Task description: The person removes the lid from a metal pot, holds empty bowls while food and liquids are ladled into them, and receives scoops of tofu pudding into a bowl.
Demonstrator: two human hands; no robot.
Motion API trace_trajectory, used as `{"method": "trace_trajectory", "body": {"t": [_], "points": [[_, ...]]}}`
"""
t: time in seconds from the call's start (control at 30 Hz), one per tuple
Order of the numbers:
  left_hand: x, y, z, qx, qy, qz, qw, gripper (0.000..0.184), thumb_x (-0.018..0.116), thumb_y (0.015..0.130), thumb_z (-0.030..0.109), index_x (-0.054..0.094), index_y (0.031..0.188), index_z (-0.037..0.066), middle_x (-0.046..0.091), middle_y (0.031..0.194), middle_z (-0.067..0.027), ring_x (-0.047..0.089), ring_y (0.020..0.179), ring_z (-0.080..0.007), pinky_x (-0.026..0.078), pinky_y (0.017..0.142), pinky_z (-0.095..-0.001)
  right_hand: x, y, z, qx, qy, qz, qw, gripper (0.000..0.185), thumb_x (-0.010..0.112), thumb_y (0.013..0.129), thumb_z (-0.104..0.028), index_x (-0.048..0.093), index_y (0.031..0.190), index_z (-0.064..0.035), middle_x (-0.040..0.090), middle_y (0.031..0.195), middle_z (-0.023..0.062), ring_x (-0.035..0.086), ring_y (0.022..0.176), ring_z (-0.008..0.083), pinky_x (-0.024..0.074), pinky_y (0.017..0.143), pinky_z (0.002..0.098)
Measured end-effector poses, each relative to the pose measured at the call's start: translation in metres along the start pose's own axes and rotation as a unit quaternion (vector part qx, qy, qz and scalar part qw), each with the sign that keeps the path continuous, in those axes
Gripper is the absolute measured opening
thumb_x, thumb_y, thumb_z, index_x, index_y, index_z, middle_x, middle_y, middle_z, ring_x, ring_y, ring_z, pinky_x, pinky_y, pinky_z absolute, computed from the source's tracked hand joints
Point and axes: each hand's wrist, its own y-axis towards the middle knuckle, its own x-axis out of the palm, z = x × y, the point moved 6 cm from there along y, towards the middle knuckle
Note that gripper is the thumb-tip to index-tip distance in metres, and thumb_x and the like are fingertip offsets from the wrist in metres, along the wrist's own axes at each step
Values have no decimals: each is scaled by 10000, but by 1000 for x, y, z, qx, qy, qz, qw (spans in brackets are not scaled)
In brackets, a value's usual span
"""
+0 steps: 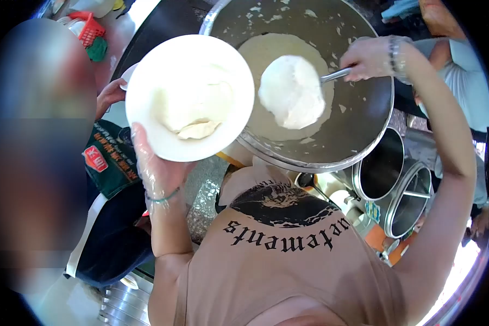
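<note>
My left hand (160, 163), in a clear plastic glove, grips a wide white bowl (138, 117) from below and tilts it. A few soft, pale curd-like pieces (198, 129) lie inside the bowl. In my gloved right hand (367, 58) is the metal handle of a ladle (336, 75), whose head is heaped with smooth white curd (292, 92). The ladle hangs over a big round metal pot (358, 127), just right of the bowl. Pale curd (255, 54) covers the pot's bottom, and white flecks cling to its inner wall.
Metal cylinders (383, 168) stand below the pot at right. Another person, in a dark green apron (111, 157), is close on my left, with one hand (111, 96) by the bowl. A red basket (88, 28) sits at upper left. More people are at the right edge.
</note>
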Motion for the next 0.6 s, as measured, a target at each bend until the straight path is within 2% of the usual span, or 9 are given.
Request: {"method": "trace_trajectory", "body": {"t": [0.03,0.07,0.1,0.23,0.3,0.37,0.43,0.57,0.6], "points": [[16,1,-6,9,2,-4,1000,631,283,960,474,230,1403,28,332,1401,-182,374,1267,-314,329,1046,-439,-16,-14,0,-20,-53,33,998,234,559,840,-254,635,882,-36,615,685,68,607,658,187,473,611,334],[29,4,-13,28,173,98,980,620,276,964,466,235,1401,27,333,1399,-183,370,1270,-314,324,1050,-441,-32,-31,-7,28,-18,34,999,224,560,843,-245,629,895,-38,610,693,75,608,666,196,477,619,338],[34,0,-12,45,336,201,919,609,268,968,458,239,1398,27,334,1396,-183,366,1273,-313,320,1053,-443,-43,-47,-13,74,19,35,996,214,561,847,-236,623,908,-40,605,701,82,609,673,205,481,627,342],[32,1,-15,16,338,161,927,556,291,982,391,243,1391,17,339,1396,-173,359,1282,-303,308,1063,-440,-74,-73,-22,16,24,68,997,188,603,817,-203,664,896,-43,579,623,39,554,576,118,442,519,265],[24,4,-19,19,314,122,941,534,305,987,362,250,1388,13,344,1399,-157,356,1288,-275,288,1075,-409,-86,-82,-46,121,14,58,991,181,601,814,-198,674,894,-52,571,613,31,549,564,113,436,506,259],[18,3,-26,15,335,136,932,545,311,982,386,290,1373,8,396,1368,-157,421,1236,-273,332,1041,-402,-89,-89,-72,151,-10,55,987,197,586,830,-188,659,958,-58,612,707,71,588,656,161,465,580,286],[17,4,-38,11,310,88,947,537,314,983,376,291,1373,9,399,1367,-148,410,1247,-265,320,1050,-401,-88,-94,-93,36,-7,64,997,225,534,816,-227,645,930,-67,640,770,151,629,776,299,492,697,391],[20,19,-58,-6,343,79,936,538,306,984,375,286,1374,6,390,1376,-138,388,1264,-254,302,1062,-397,-88,-85,-76,42,-133,257,956,198,543,827,-198,623,910,-38,628,790,181,610,773,342,477,692,420],[22,18,-59,-11,338,81,938,536,298,985,372,284,1375,5,383,1381,-136,384,1268,-253,299,1064,-396,-85,-86,-65,102,-134,300,939,207,565,819,-217,611,918,-41,624,786,181,607,761,355,475,679,439]]}}
